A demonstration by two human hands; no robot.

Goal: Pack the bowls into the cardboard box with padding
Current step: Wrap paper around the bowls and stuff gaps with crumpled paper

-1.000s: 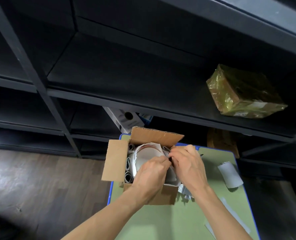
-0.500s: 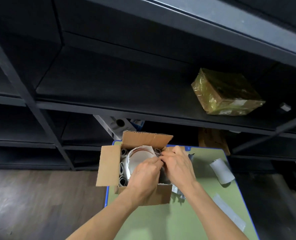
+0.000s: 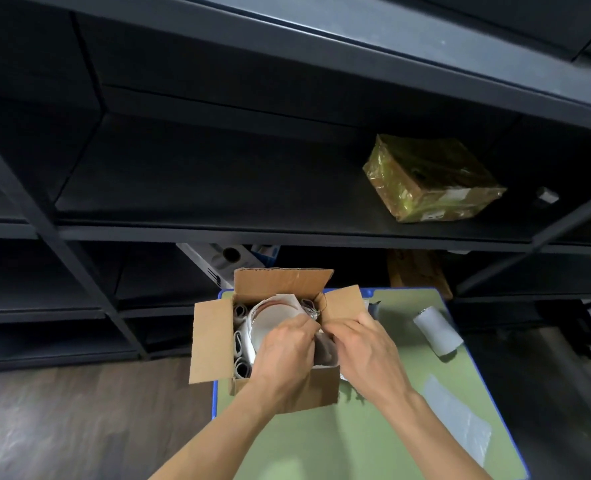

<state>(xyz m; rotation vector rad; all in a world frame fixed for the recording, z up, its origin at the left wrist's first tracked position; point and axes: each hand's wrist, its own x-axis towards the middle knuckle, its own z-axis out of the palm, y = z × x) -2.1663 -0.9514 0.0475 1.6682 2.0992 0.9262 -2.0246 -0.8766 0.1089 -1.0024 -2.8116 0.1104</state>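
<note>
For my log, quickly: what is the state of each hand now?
Left hand: fingers curled, pinching the paper padding in the cardboard box.
Right hand: curled on the same padding.

Dark shelving fills the background. Middle shelf: parcel in glossy yellowish film, white labels on its near face, set askew right of centre. Small grey block lies apart to its right. Lower shelf: white box with a round hole, tilted. Brown carton to the right, in shadow. Green bench, blue rim. Wood-pattern floor at left.
</note>
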